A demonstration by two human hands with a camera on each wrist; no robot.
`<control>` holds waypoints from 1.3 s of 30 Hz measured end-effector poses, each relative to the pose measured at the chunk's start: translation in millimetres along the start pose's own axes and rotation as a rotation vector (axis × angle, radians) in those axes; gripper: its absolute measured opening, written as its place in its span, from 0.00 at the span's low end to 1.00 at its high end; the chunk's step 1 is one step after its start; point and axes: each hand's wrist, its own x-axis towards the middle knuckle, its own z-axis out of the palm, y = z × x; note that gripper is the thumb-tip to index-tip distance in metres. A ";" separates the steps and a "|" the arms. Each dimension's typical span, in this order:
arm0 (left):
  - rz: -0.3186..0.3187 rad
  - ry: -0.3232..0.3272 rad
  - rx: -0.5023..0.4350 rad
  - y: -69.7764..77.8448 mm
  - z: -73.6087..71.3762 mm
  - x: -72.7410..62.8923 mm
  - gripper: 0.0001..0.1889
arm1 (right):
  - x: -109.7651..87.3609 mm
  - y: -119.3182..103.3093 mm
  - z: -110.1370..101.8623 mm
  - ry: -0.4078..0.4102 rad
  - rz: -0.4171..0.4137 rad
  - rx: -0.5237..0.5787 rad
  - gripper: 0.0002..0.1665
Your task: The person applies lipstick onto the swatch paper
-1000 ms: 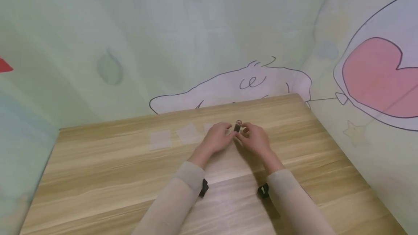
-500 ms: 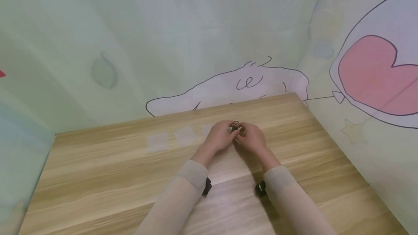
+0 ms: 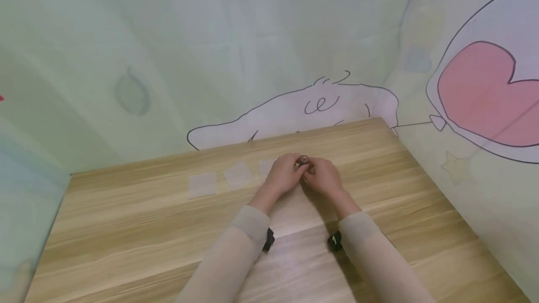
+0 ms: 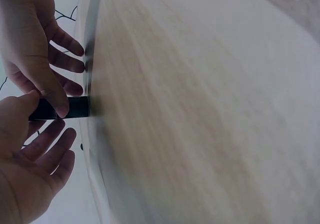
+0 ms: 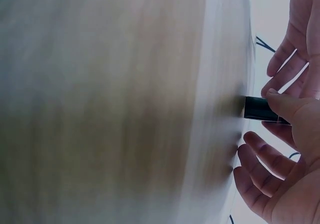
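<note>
A small black tube, shaped like a lipstick (image 3: 304, 159), stands upright between my two hands, its round top end facing up in the head view. My left hand (image 3: 281, 175) pinches its upper part. Lower down, the thumb of my right hand (image 3: 325, 176) presses on the side of the tube, fingers curled behind. In the left wrist view the black tube (image 4: 78, 107) has its lower end at or just above the tabletop. The right wrist view shows the tube (image 5: 256, 109) under the right thumb, with the other right fingers spread below. Fingers hide much of the tube.
Left of the hands lie pale, thin squares on the wooden table (image 3: 147, 228): one square (image 3: 202, 184), a second square (image 3: 238, 176) and a third square (image 3: 265, 167) partly behind the left hand. A cloth wall (image 3: 168, 60) with cartoon drawings borders the table.
Both hands have drawn in around the tube, so its body, earlier visible between the fingers, is now mostly covered. The head view has shifted slightly. The pale squares stay put.
</note>
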 end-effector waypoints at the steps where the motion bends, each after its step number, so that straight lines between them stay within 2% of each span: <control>1: 0.000 0.004 0.002 0.2 -1.1 -0.4 0.14 | 0.0 -1.2 -0.2 0.002 -0.006 -0.002 0.22; 10: -0.021 0.009 0.010 -3.2 -6.5 -8.0 0.13 | -3.9 -11.3 2.3 -0.005 -0.025 -0.005 0.24; 18: -0.029 0.020 -0.015 -3.9 -15.0 -16.0 0.13 | -6.7 -18.5 4.9 0.035 -0.071 0.017 0.24; 25: -0.021 0.038 -0.022 -1.1 -25.7 -24.8 0.13 | -10.9 -28.1 0.9 0.049 -0.090 0.032 0.19; 34: 0.005 0.074 -0.031 6.6 -39.7 -31.5 0.12 | -15.8 -41.0 -9.8 0.098 -0.118 0.044 0.20; 39: 0.016 0.083 -0.027 12.9 -50.5 -35.0 0.12 | -18.0 -48.5 -14.1 0.135 -0.166 0.046 0.22</control>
